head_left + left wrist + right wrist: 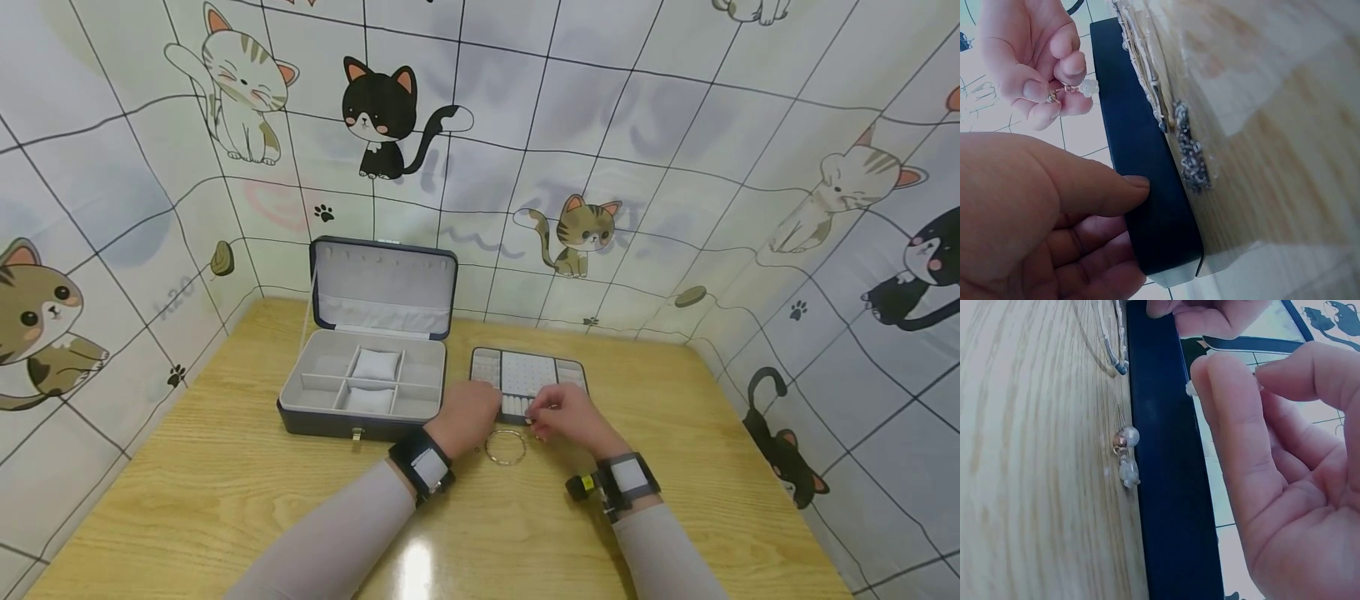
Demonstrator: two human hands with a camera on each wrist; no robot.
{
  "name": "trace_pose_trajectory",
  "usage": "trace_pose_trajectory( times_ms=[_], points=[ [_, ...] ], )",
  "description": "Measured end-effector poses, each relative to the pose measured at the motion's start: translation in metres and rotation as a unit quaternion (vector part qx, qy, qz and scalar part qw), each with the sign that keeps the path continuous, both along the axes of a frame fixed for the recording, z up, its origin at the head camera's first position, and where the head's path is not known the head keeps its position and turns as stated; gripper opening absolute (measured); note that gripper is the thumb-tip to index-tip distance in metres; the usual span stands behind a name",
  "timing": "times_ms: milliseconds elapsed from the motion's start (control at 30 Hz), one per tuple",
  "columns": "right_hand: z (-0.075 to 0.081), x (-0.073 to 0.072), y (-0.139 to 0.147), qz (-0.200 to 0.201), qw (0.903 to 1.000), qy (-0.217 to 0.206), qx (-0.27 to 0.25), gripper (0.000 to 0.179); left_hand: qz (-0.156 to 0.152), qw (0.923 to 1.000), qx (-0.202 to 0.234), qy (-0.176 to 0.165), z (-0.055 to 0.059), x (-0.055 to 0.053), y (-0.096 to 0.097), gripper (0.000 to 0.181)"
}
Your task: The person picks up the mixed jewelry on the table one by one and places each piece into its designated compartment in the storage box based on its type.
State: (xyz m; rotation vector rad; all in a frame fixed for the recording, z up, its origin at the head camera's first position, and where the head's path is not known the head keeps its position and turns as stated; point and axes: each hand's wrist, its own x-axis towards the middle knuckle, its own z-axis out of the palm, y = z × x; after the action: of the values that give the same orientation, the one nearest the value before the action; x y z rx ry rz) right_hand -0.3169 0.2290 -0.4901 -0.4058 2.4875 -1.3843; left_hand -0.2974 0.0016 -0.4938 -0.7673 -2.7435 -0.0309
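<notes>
My left hand (467, 417) holds the near left corner of a jewelry tray (528, 372), thumb against its dark side (1135, 137) and fingers at the top edge. Over the tray's front edge, my right hand (570, 417) pinches a small earring (1088, 88) with gold-coloured parts and a white, flower-like end. Its white end just shows past the fingertips in the right wrist view. On the table before the tray lie a thin round bracelet (506, 463), a small dark silver chain piece (1191, 150) and a pearl earring (1127, 456).
Left of the tray stands an open dark jewelry box (322, 425), its lid (382, 287) raised towards the wall. Two white cushions (375, 364) sit in its middle compartments. A cat-patterned cloth (495, 125) encloses the wooden table (225, 500) at the back and sides.
</notes>
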Motion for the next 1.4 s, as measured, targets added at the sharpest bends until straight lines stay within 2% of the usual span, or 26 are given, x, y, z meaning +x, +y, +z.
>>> trace_pose_trajectory(
  times_ms=[167,333,667,833,1033,1200,1400],
  points=[
    [-0.003,-0.002,0.001,-0.022,0.9988,-0.009,-0.042,0.008,-0.001,0.9999,0.006,-0.009,0.001,0.001,0.000,0.011],
    [-0.004,-0.003,0.002,-0.064,0.9954,0.005,-0.071,0.012,0.002,0.9996,0.009,-0.026,0.002,0.001,0.000,0.010],
    [-0.006,-0.005,0.006,-0.168,0.9831,0.053,-0.049,0.021,0.009,0.9990,0.006,-0.045,0.003,0.000,0.000,0.010],
    [-0.006,-0.006,0.008,-0.201,0.9753,0.078,-0.050,0.023,0.009,0.9987,0.007,-0.050,0.002,-0.001,0.000,0.010],
    [-0.006,-0.005,0.008,-0.221,0.9689,0.112,-0.001,0.022,0.008,0.9987,0.005,-0.050,0.001,-0.002,0.001,0.009],
    [-0.009,-0.006,0.010,-0.217,0.9655,0.141,0.027,0.020,0.005,0.9991,0.001,-0.042,0.000,-0.003,0.002,0.008],
    [-0.015,-0.009,0.013,-0.214,0.9656,0.141,0.042,0.018,0.008,0.9991,-0.001,-0.042,0.000,-0.003,0.002,0.008]
  ],
)
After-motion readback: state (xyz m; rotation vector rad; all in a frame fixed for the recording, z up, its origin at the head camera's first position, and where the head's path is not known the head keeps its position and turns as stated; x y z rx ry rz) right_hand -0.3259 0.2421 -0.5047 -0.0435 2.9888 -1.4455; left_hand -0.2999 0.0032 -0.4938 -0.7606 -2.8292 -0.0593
